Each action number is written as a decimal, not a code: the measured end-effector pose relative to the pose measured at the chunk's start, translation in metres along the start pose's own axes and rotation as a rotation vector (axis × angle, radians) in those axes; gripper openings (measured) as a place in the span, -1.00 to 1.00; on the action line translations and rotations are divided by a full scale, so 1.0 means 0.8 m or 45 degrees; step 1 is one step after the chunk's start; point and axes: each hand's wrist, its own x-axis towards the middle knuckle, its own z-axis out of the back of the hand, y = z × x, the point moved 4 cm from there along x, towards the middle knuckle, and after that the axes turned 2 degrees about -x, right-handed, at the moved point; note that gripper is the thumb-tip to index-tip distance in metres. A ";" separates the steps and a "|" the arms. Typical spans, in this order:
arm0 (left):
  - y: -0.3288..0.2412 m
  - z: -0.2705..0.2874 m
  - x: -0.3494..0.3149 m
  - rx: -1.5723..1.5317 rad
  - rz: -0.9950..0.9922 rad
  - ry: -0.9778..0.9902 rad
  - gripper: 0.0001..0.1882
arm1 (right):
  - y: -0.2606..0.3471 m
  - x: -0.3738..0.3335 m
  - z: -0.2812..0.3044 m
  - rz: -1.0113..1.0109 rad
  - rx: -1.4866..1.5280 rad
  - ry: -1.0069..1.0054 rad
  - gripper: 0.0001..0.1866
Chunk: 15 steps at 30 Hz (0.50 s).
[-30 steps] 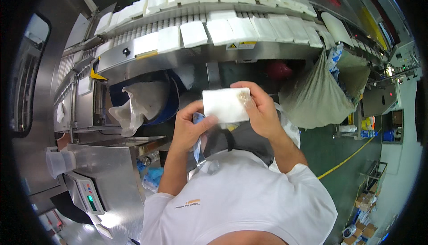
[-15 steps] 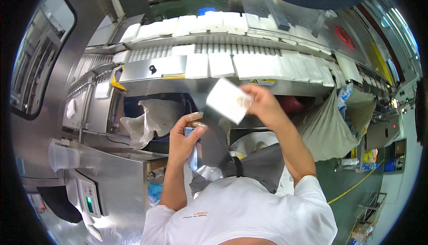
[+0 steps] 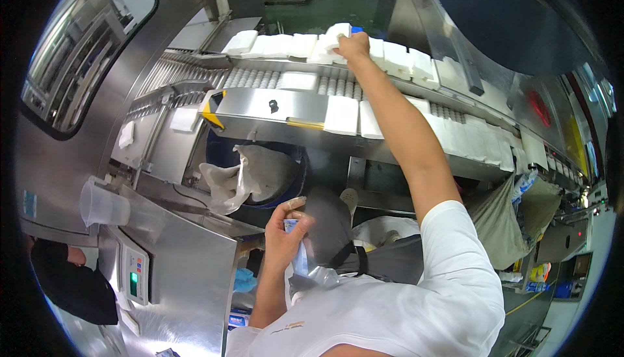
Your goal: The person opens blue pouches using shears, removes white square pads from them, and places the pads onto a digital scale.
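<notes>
Right hand [image 3: 354, 45] grips a white pad [image 3: 337, 33] at the far row [image 3: 395, 59]; left hand [image 3: 281, 240] clasps blue-white film [image 3: 300, 261].

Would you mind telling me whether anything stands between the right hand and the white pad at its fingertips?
Nothing visible does: the right hand appears to touch the white pad directly, at the far row of pads.

Glare on the steel table [image 3: 188, 269], fisheye-bent dark edges

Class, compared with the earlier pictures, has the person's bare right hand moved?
Yes: the bare right hand has moved forward, across the silvery metal roller conveyor, to its far side.
</notes>
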 end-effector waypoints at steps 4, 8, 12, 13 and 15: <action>-0.001 0.015 -0.004 0.035 -0.030 -0.103 -0.54 | 0.040 -0.051 -0.005 0.190 -0.459 0.055 -0.52; -0.015 0.001 -0.001 0.039 -0.035 -0.089 -0.56 | 0.085 -0.133 0.058 0.662 -0.946 0.125 -0.55; -0.011 -0.014 0.003 -0.001 -0.123 -0.059 -0.59 | 0.106 -0.298 0.159 0.845 -0.714 0.375 -0.62; -0.015 -0.026 0.008 0.041 -0.177 -0.063 -0.59 | 0.107 -0.342 0.186 0.566 -0.639 0.582 -0.64; -0.025 -0.059 0.013 0.134 -0.272 -0.031 -0.58 | 0.082 -0.411 0.233 0.569 -0.568 1.051 -0.46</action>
